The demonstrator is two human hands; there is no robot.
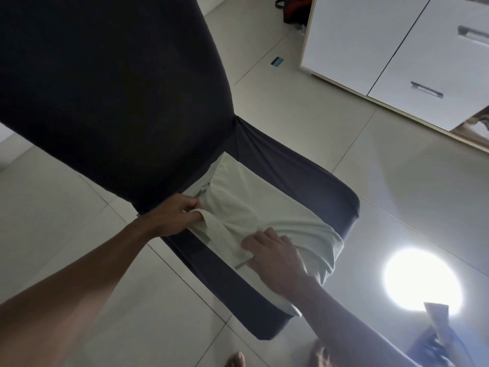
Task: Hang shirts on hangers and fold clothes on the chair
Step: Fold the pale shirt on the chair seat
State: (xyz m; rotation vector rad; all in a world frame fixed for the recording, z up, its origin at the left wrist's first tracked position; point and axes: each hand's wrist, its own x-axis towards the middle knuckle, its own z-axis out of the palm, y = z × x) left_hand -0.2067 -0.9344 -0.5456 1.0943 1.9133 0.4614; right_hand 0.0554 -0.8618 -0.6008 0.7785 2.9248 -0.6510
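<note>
A pale, off-white shirt [267,207] lies on the seat of a dark-covered chair [341,200], its right edge drooping over the seat's side. My left hand [177,214] pinches a fold of the shirt at its left edge, close under the chair's tall backrest [105,88]. My right hand [272,256] rests on the cloth near the seat's front, fingers bent and gripping a strip of the fabric. No hanger is in view.
A white cabinet [397,49] with metal handles stands at the upper right. A dark and red bag [293,9] lies on the tiled floor behind it. A bright lamp reflection [420,282] glares on the floor. Blue cloth [434,345] and bare toes sit at the bottom.
</note>
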